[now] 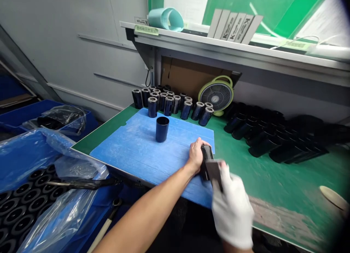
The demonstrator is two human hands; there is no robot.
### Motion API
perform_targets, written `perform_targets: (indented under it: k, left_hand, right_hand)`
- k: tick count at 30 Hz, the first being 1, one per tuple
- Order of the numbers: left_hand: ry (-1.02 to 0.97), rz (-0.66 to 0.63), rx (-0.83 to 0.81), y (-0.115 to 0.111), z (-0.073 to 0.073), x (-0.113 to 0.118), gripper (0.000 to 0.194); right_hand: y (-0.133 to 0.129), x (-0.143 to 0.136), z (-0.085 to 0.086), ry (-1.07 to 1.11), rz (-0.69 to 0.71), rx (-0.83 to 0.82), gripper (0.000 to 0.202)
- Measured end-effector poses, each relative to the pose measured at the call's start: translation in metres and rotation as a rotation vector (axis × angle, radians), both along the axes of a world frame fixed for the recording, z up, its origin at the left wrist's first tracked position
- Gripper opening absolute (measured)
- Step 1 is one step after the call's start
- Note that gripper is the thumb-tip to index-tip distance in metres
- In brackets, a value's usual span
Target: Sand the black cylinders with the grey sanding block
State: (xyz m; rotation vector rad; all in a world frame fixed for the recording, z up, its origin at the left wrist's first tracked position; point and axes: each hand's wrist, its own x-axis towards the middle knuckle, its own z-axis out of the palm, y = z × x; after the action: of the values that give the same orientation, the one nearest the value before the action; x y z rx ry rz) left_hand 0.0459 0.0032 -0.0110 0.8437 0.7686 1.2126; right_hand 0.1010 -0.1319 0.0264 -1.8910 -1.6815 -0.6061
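Observation:
My bare left hand (196,155) is wrapped round a glossy black cylinder (207,169), which it holds tilted over the front right of the blue mat (131,150). In my right hand (232,209), in a white glove, is a flat grey sanding block (214,172). The block is up against the near side of the cylinder, or just in front of it; motion blur hides whether they touch. Alone on the mat, farther back, stands a dark blue-black cup-shaped cylinder (162,130). The fingertips of my right hand are partly blurred.
Several dark cylinders with bright rims (168,106) stand behind the mat. More black cylinders (262,143) lie on the green table (290,183) at right. A fan (216,96) stands at the back, under a shelf (197,39). To the left, a plastic-lined blue crate (90,194) holds black parts.

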Motion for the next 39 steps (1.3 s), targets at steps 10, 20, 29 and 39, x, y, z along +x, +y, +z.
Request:
perform_targets:
  k: [10, 20, 29, 39]
  left_hand:
    - [-0.027, -0.041, -0.033, 0.003, -0.001, 0.001, 0.057]
    - [-0.046, -0.018, -0.043, 0.002, -0.001, 0.002, 0.062]
    - [-0.035, -0.008, -0.043, 0.003, 0.001, 0.001, 0.063]
    - [0.037, 0.043, -0.019, 0.005, -0.002, 0.001, 0.061]
  right_hand:
    - [-0.006, 0.009, -0.009, 0.024, 0.076, -0.058, 0.06]
    - [-0.005, 0.005, -0.007, 0.054, 0.038, -0.122, 0.061]
    - [-0.002, 0.005, 0.002, 0.002, 0.122, -0.161, 0.06]
    - [0.014, 0.005, 0.015, 0.08, 0.115, -0.19, 0.057]
